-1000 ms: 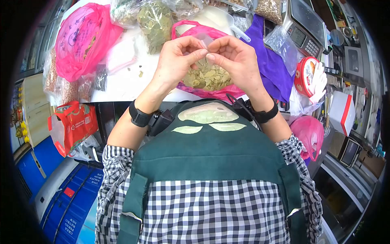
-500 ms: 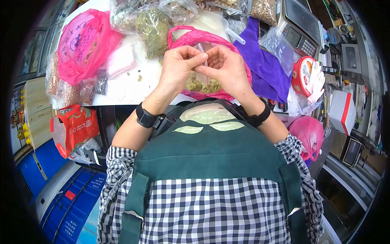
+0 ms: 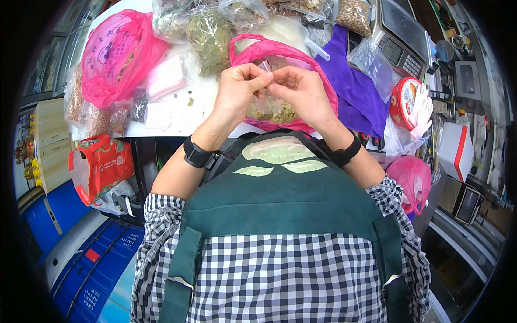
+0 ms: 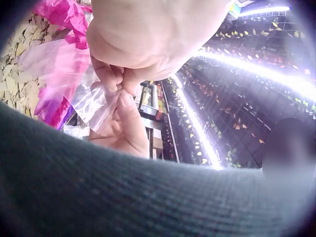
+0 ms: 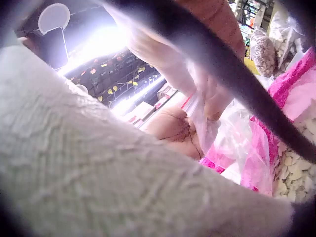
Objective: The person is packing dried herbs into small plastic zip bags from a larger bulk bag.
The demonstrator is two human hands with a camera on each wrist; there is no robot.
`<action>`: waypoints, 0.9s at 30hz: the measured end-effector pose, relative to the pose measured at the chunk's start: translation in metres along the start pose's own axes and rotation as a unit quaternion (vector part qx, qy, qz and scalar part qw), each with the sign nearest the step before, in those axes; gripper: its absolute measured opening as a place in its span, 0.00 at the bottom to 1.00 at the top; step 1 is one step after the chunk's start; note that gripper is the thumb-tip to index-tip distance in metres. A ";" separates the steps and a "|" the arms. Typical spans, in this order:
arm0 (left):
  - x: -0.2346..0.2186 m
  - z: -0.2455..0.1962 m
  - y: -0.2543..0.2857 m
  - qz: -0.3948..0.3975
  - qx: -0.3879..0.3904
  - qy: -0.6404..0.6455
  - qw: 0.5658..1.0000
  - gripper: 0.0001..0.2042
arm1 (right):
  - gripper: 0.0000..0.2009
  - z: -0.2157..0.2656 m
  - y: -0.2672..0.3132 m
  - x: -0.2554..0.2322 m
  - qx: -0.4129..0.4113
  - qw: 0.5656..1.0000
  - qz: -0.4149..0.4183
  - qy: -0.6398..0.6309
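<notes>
Between my two hands is a small clear zip bag (image 3: 264, 65) with a red line along its zip, visible in the right wrist view. My left hand (image 3: 238, 89) pinches its upper edge between thumb and fingers. From the other side my right hand (image 3: 302, 92) pinches it too, fingertips close to the left ones. The film of the zip bag (image 4: 94, 107) hangs down in the left wrist view. Below both hands, a pink plastic bag (image 3: 328, 91) stands wide at the mouth, holding dry greenish leaf pieces (image 3: 283, 114), partly hidden by the hands.
At the left lies another pink bag (image 3: 121, 59), beside a stack of clear bags (image 3: 166, 78). Behind are a bag of leaves (image 3: 209, 40) and a white scoop (image 3: 288, 31). Purple cloth (image 3: 353, 86), a scale (image 3: 398, 51) and a red round tin (image 3: 401, 102) stand right.
Both hands have come slightly down and left, closer together, still holding the zip bag. Its film now hangs below the fingers over the leaves.
</notes>
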State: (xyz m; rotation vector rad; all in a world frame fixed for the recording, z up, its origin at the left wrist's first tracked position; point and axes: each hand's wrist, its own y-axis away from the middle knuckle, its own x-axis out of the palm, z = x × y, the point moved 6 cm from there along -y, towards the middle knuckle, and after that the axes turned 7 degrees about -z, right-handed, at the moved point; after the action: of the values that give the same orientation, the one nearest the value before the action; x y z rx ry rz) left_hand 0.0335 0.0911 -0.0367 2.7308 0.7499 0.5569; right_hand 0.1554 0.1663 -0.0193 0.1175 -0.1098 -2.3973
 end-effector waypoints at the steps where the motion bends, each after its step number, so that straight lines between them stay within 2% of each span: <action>1: 0.000 0.000 0.000 -0.001 0.002 -0.002 1.000 0.05 | 0.12 -0.001 0.000 0.000 0.012 0.999 0.003 -0.038; 5: 0.001 -0.001 0.003 -0.011 0.009 -0.046 0.999 0.06 | 0.10 0.000 0.002 -0.003 0.031 0.999 0.001 -0.019; 7: 0.006 -0.006 0.005 0.015 0.083 -0.151 0.985 0.08 | 0.08 0.003 0.003 -0.007 0.000 0.984 -0.036 0.173; 8: 0.008 -0.009 0.006 0.017 0.083 -0.151 0.985 0.08 | 0.08 0.002 0.004 -0.007 0.000 0.984 -0.037 0.173; 10: 0.012 -0.011 0.008 0.058 0.051 -0.256 0.964 0.09 | 0.08 0.016 0.008 -0.006 -0.129 0.966 -0.067 0.216; 11: 0.010 -0.010 0.008 0.058 0.051 -0.256 0.964 0.09 | 0.08 0.017 0.009 -0.006 -0.129 0.966 -0.067 0.215; 13: 0.009 -0.015 0.011 0.073 0.132 -0.314 0.937 0.09 | 0.07 0.020 0.010 -0.003 -0.108 0.973 -0.048 0.200; 14: 0.009 -0.014 0.013 0.073 0.132 -0.314 0.937 0.09 | 0.07 0.019 0.011 -0.003 -0.108 0.973 -0.048 0.200; 16: 0.013 -0.027 0.019 0.047 0.254 -0.395 0.882 0.07 | 0.07 0.020 0.013 -0.003 -0.145 0.959 -0.071 0.231; 17: 0.012 -0.028 0.021 0.047 0.254 -0.395 0.882 0.07 | 0.07 0.021 0.012 -0.008 -0.146 0.959 -0.071 0.231; 19: 0.003 -0.032 0.023 0.009 0.253 -0.472 0.844 0.04 | 0.06 0.026 0.008 -0.029 -0.163 0.929 -0.155 0.294; 20: 0.002 -0.032 0.023 0.008 0.253 -0.473 0.844 0.04 | 0.05 0.025 0.009 -0.027 -0.186 0.918 -0.149 0.317; 21: 0.003 -0.037 0.026 0.001 0.299 -0.484 0.823 0.04 | 0.05 0.026 0.010 -0.025 -0.186 0.918 -0.149 0.317; 22: 0.006 -0.041 0.030 -0.005 0.344 -0.493 0.799 0.05 | 0.05 0.026 0.010 -0.020 -0.194 0.917 -0.115 0.329; 23: 0.011 -0.041 0.031 -0.006 0.344 -0.493 0.799 0.05 | 0.05 0.027 0.010 -0.014 -0.203 0.915 -0.080 0.340; 25: 0.017 -0.053 0.033 -0.061 0.361 -0.371 0.853 0.05 | 0.04 0.028 0.010 -0.009 -0.190 0.926 -0.068 0.319; 26: 0.017 -0.056 0.034 -0.061 0.361 -0.371 0.853 0.05 | 0.04 0.027 0.010 -0.007 -0.177 0.937 -0.058 0.296; 27: 0.025 -0.060 0.039 -0.031 0.402 -0.416 0.815 0.06 | 0.04 0.027 0.010 -0.008 -0.176 0.937 -0.058 0.297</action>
State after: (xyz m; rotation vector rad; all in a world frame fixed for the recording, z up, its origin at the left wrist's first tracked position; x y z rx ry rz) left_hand 0.0445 0.0800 0.0375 3.1135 0.9240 -1.2007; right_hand 0.1644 0.1655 0.0089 0.6827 0.6198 -2.3472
